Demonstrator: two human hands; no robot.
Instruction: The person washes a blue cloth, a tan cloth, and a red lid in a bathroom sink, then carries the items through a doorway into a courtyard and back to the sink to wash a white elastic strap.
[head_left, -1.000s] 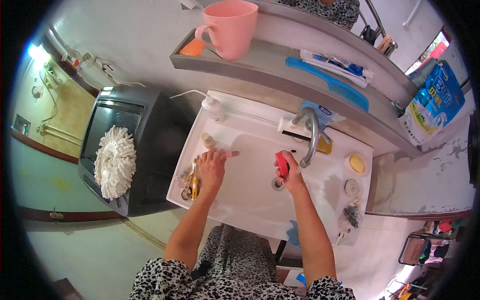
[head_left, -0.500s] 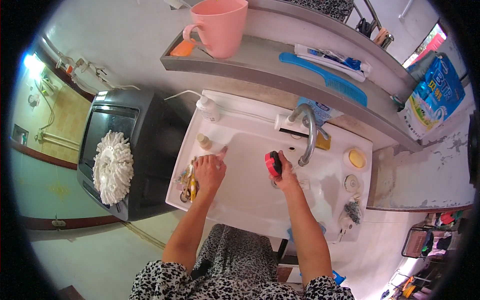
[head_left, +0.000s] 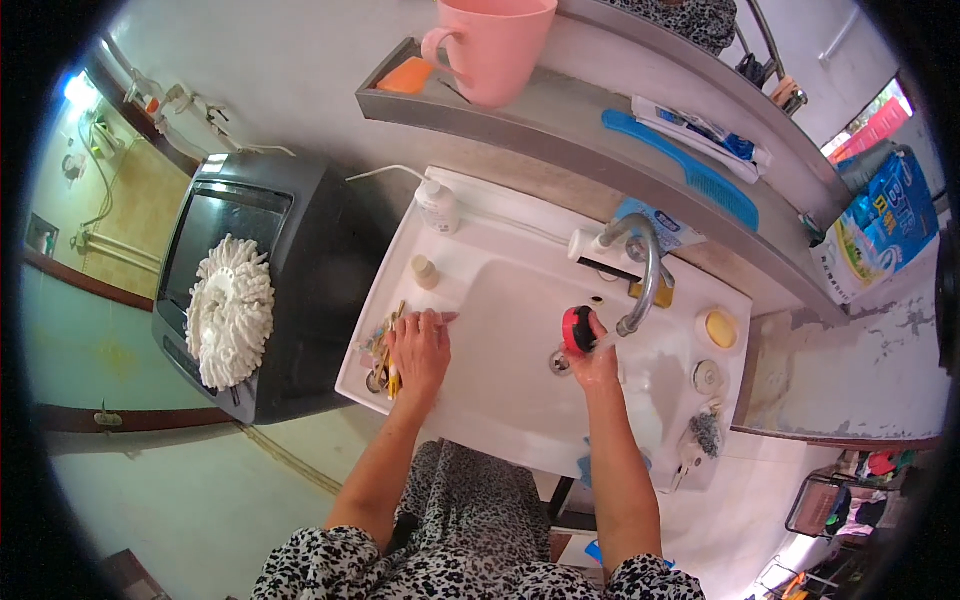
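Note:
My right hand (head_left: 594, 358) is closed around a small, rounded red-and-black object (head_left: 577, 329) whose kind I cannot make out. It is over the basin of the white sink (head_left: 505, 325), by the mouth of the curved metal tap (head_left: 648, 275). Water seems to run from the tap onto this hand. On the sink's left ledge rests my left hand (head_left: 420, 350), fingers spread and palm down. A pinkish bit (head_left: 449, 317) shows at its fingertips, too small to name. Beside that hand lies a jumble of slim items with a yellow stick (head_left: 393, 382) among them.
A white bottle (head_left: 437, 207) and a beige-capped container (head_left: 425, 272) stand on the ledge. Yellow soap (head_left: 718, 328) sits at right. Above runs a shelf (head_left: 540, 130) with a pink mug (head_left: 497, 50) and blue comb (head_left: 690, 170). A mop head (head_left: 230, 312) lies on a dark appliance (head_left: 310, 290).
The whole view has shifted a little. My right hand has come closer to the tap's mouth with the red-and-black object, which has turned slightly. My left hand stays on the ledge.

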